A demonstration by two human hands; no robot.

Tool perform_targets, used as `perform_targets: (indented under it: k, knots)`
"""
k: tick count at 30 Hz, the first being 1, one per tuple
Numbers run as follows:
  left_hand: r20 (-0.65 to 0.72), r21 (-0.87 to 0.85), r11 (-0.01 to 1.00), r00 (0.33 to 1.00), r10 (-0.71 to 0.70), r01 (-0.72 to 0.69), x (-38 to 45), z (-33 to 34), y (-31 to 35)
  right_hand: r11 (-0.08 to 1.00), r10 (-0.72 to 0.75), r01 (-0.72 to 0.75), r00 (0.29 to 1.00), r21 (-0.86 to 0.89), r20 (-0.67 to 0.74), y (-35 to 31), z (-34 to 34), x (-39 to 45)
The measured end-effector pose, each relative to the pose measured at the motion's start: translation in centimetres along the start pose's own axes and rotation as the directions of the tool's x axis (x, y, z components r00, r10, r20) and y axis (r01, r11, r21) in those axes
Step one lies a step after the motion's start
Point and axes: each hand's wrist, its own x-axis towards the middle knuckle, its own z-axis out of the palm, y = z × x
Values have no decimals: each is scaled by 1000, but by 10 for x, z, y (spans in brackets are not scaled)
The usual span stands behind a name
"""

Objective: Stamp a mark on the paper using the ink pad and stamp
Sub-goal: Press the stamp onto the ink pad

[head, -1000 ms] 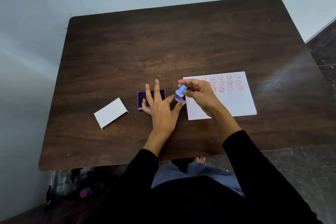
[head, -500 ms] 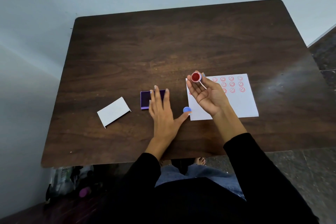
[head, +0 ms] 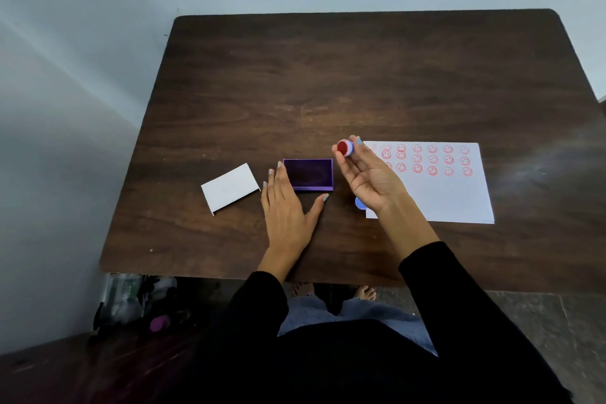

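Observation:
My right hand (head: 372, 175) is raised palm-up and pinches a small round stamp (head: 345, 147) at its fingertips, the red face turned toward me. It hovers between the open purple ink pad (head: 308, 173) and the white paper (head: 442, 197), which carries rows of red smiley marks. The stamp's blue cap (head: 359, 203) lies on the table at the paper's near-left corner, partly hidden by my wrist. My left hand (head: 288, 207) lies flat on the table with fingers spread, touching the ink pad's left and near edges.
The white lid of the ink pad (head: 229, 188) lies to the left of my left hand. The dark wooden table (head: 328, 82) stands against a pale wall. Bags sit on the floor under its near-left corner.
The cap came off the stamp and now lies on the table. My right hand turned palm-up, showing the red face, and shifted left toward the ink pad. My left hand slid left, uncovering the pad.

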Motion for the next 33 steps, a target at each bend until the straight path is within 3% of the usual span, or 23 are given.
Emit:
perform_targets:
  k: [3,4,6,8,9,12,20,33]
  knots:
    - [-7,-33,999,1000,0,0,0,1,3,905,-194,179,981,-387,1,9,3,7]
    - [-13,-35,999,1000,-16,15,1,1,2,803,-269,249,962,-541,43,16,6,9]
    - [-13,-10,999,999,-36,36,2,1,1,460,-412,396,888,-795,205,30,9,10]
    - [18,32,999,999,-38,37,2,1,0,85,-470,493,786,-866,401,41,10,10]
    - [39,49,998,999,-34,32,2,1,0,-30,-468,523,746,-852,474,45,10,9]
    - [86,67,998,996,-21,15,3,3,-2,-213,-408,549,701,-808,584,55,7,10]
    - [114,108,994,993,-41,29,5,5,-3,-375,-297,522,715,-766,633,62,-2,14]
    - [108,84,996,993,-39,30,6,6,-4,-402,-300,539,686,-740,663,60,-3,17]
